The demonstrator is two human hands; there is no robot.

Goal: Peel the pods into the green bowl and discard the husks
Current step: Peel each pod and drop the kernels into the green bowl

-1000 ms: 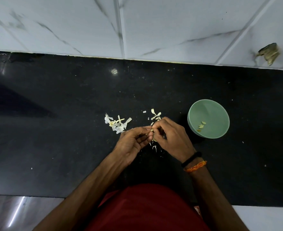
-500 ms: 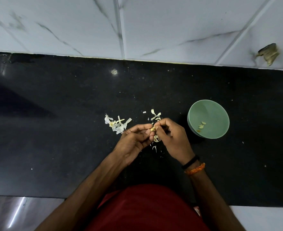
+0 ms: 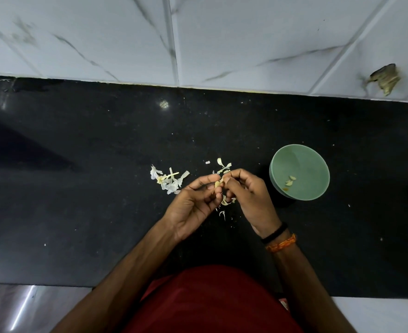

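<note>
Both hands meet over the middle of the black bench (image 3: 78, 212). The left hand (image 3: 193, 207) and the right hand (image 3: 248, 200) pinch one small pale pod (image 3: 218, 183) between curled fingers, thumbs and fingertips tight on it. A loose husk (image 3: 225, 201) hangs just below the fingers. Just left of the hands lies a heap of white husks (image 3: 168, 180); a few more husks (image 3: 223, 165) lie just beyond the fingertips. The green bowl (image 3: 299, 155) stands near the right hand, apart from it, with a few peeled bits (image 3: 290, 181) inside. Bare bench stretches wide to the left and right, and far towards the tiled wall (image 3: 246, 39). The near bench edge runs under the forearms.
</note>
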